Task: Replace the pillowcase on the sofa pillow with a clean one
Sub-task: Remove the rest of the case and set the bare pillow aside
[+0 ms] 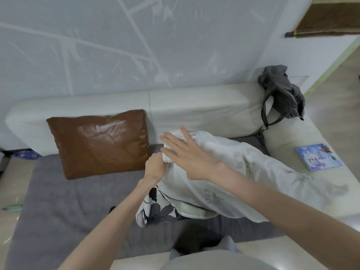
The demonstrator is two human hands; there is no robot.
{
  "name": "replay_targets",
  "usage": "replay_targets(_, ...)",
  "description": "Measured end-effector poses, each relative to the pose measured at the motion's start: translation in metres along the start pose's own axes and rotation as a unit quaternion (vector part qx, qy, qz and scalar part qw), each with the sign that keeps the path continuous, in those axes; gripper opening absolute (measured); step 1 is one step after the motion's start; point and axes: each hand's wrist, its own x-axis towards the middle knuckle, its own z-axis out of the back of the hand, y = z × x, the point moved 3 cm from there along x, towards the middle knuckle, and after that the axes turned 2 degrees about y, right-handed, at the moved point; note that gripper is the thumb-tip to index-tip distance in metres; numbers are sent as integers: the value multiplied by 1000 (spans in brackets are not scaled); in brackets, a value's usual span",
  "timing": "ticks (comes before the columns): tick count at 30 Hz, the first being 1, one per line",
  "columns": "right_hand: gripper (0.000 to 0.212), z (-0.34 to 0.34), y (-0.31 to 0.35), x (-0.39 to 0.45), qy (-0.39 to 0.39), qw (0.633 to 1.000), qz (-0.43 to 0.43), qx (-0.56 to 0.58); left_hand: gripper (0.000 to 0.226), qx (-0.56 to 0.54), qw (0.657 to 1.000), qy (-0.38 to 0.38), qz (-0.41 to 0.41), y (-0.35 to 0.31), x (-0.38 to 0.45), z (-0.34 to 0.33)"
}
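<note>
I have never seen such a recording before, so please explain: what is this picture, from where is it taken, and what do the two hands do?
No machine here: a person wears a camera on the head, looking down at their own arms. The left hand grips a corner of a white pillowcase with curled fingers. The right hand lies flat and open on that same cloth. A flowered cloth shows beneath it. All this lies on a pale sofa, beside a brown pillow, a grey bag and a blue book.

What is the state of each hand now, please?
Left hand: closed, gripping a corner of the white pillowcase.
Right hand: open, fingers straight, over the top of the white pillowcase; contact cannot be told.
</note>
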Motion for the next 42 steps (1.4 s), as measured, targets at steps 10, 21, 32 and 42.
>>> replay_targets(10,36,-10,-62,-11,107,986,-130,6,14,86,987,-27,-133,-94,10,12)
replay_targets(21,16,-15,-142,-83,-81,945,-272,163,51,-161,976,82,-121,-149,21,-16)
replay_targets(32,13,29,-268,-228,-331,806,-440,215,51,85,991,-7,-102,-117,38,-71)
replay_targets(42,73,-127,-306,-303,52,859,-451,238,10,-2,963,-161,-218,-247,50,-45)
